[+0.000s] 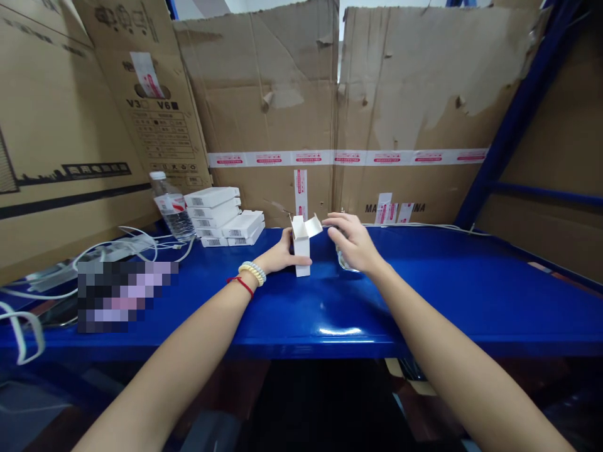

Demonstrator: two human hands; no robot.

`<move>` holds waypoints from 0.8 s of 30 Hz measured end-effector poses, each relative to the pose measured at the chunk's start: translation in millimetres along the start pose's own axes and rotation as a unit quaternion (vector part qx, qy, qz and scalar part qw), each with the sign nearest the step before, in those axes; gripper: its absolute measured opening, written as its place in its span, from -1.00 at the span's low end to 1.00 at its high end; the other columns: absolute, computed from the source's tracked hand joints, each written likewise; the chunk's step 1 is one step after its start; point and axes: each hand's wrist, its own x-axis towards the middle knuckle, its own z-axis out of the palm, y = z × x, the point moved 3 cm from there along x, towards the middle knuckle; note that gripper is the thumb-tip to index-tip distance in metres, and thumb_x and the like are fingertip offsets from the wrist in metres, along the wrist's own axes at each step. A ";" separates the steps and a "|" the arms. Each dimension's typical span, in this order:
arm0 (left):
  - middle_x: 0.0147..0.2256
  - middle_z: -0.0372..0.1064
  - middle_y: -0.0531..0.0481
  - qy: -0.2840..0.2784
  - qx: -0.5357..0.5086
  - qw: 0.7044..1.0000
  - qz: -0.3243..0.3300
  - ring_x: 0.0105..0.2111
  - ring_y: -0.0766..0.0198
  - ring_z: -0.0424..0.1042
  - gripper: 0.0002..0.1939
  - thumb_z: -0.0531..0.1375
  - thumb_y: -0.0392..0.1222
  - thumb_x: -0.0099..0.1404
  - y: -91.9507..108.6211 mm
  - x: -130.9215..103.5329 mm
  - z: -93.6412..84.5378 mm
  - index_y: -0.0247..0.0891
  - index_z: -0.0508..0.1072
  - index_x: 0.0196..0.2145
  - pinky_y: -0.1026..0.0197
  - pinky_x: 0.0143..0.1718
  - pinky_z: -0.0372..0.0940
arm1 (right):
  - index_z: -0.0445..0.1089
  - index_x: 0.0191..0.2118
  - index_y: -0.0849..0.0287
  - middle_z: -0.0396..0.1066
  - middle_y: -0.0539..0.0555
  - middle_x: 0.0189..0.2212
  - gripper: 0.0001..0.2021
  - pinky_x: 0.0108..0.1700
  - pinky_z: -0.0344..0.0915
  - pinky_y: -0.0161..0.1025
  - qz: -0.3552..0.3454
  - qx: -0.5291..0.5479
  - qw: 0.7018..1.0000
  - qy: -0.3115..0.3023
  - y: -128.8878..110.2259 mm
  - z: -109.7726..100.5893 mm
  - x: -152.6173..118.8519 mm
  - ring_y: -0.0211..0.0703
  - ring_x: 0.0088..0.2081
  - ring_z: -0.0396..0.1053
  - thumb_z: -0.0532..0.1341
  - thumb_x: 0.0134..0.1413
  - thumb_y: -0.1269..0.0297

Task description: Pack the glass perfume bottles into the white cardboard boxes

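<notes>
A small white box (302, 256) stands upright on the blue table (301, 317), its top flap raised and leaning to the right. Wrapped round its left side is my left hand (281, 251), thumb across the front. My right hand (349, 240) is just right of the box, apart from it, fingers bent toward the flap. Under that palm lies a shiny, clear object (349, 269), mostly hidden; whether the fingers hold anything cannot be made out. Several closed white boxes (214, 215) are stacked at the back left.
A water bottle (170, 207) stands left of the stack. White cables (89, 251) and a pixelated item (127, 296) lie at the left. Cardboard sheets (264, 113) line the back, and a blue frame post (506, 119) rises at the right.
</notes>
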 end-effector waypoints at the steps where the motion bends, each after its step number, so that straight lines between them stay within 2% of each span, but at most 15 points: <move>1: 0.14 0.17 -0.24 -0.011 -0.004 1.000 -0.010 0.17 -0.10 0.20 0.00 0.44 0.02 -0.14 -1.9 0.1 -1.5 -0.23 0.04 0.16 -0.17 0.21 0.08 | 0.50 -0.20 0.13 0.49 0.15 -0.09 -0.74 0.13 0.20 0.03 0.018 -0.016 1.000 0.019 5.5 -5.8 2.3 0.01 0.03 0.33 0.09 0.11 0.25; 4: 0.13 0.21 -0.19 -0.034 -0.020 0.999 -0.021 0.16 -0.08 0.21 0.00 0.44 0.00 -0.15 -4.4 0.7 -5.1 -0.21 0.07 0.18 -0.14 0.21 0.08 | 0.49 -0.31 0.18 0.52 0.12 -0.27 -0.79 -0.03 0.28 -0.07 0.113 -0.072 0.990 0.050 26.3 -23.2 6.1 -0.03 -0.16 0.40 0.12 -0.04 0.35; 6: 0.13 0.24 -0.20 -0.040 -0.029 0.998 -0.028 0.14 -0.07 0.24 0.00 0.44 -0.02 -0.16 -5.6 1.9 -6.7 -0.23 0.08 0.18 -0.14 0.20 0.10 | 0.48 -0.35 0.19 0.51 0.09 -0.36 -0.83 -0.15 0.30 -0.15 0.160 -0.090 0.983 0.005 37.6 -30.5 6.1 -0.09 -0.27 0.41 0.17 -0.10 0.33; 8: 0.10 0.28 -0.21 -0.048 -0.038 0.998 -0.032 0.11 -0.06 0.28 -0.03 0.43 -0.04 -0.15 -7.3 3.6 -7.9 -0.25 0.11 0.16 -0.14 0.16 0.16 | 0.46 -0.38 0.20 0.48 0.04 -0.45 -0.84 -0.25 0.27 -0.22 0.183 -0.098 0.976 -0.070 44.3 -34.8 4.7 -0.16 -0.37 0.38 0.23 -0.14 0.27; 10: 0.04 0.34 -0.18 -0.049 -0.044 0.997 -0.030 0.06 -0.04 0.33 -0.12 0.41 -0.05 -0.13 -8.9 5.2 -9.7 -0.25 0.18 0.12 -0.13 0.11 0.21 | 0.45 -0.41 0.19 0.43 0.00 -0.51 -0.82 -0.33 0.22 -0.26 0.197 -0.106 0.966 -0.128 47.0 -38.7 2.9 -0.20 -0.43 0.34 0.28 -0.17 0.19; 13: -0.07 0.43 -0.12 -0.022 -0.041 0.999 -0.025 -0.02 0.00 0.40 -0.29 0.36 -0.09 -0.12 -9.6 6.3 -15.0 -0.25 0.29 0.02 -0.11 0.05 0.28 | 0.43 -0.42 0.19 0.40 -0.01 -0.53 -0.73 -0.41 0.17 -0.27 0.214 -0.114 0.955 -0.173 47.8 -44.1 1.4 -0.22 -0.47 0.31 0.32 -0.22 0.09; 17: -0.18 0.48 -0.08 0.017 -0.022 0.999 -0.033 -0.10 0.03 0.44 -0.49 0.28 -0.14 -0.13 -7.2 4.8 -24.0 -0.27 0.40 -0.15 -0.05 0.00 0.32 | 0.41 -0.44 0.19 0.42 0.01 -0.52 -0.72 -0.43 0.19 -0.28 0.231 -0.122 0.938 -0.228 48.4 -46.9 0.3 -0.22 -0.47 0.33 0.37 -0.30 0.12; 20: -0.24 0.50 -0.04 0.037 -0.004 0.999 -0.040 -0.16 0.04 0.45 -0.57 0.20 -0.19 -0.14 -5.9 3.8 -30.3 -0.25 0.42 -0.22 -0.01 -0.05 0.35 | 0.41 -0.46 0.19 0.43 0.01 -0.52 -0.77 -0.43 0.19 -0.29 0.227 -0.144 0.931 -0.246 48.7 -49.3 0.2 -0.22 -0.48 0.33 0.37 -0.31 0.19; 24: -0.29 0.48 -0.03 0.048 -0.013 0.997 -0.057 -0.20 0.05 0.44 -0.57 0.17 -0.21 -0.17 -9.0 3.3 -34.6 -0.28 0.43 -0.25 0.00 -0.08 0.36 | 0.43 -0.48 0.19 0.41 0.00 -0.54 -0.78 -0.44 0.16 -0.30 0.194 -0.135 0.937 -0.256 45.1 -49.9 0.0 -0.24 -0.48 0.31 0.36 -0.28 0.17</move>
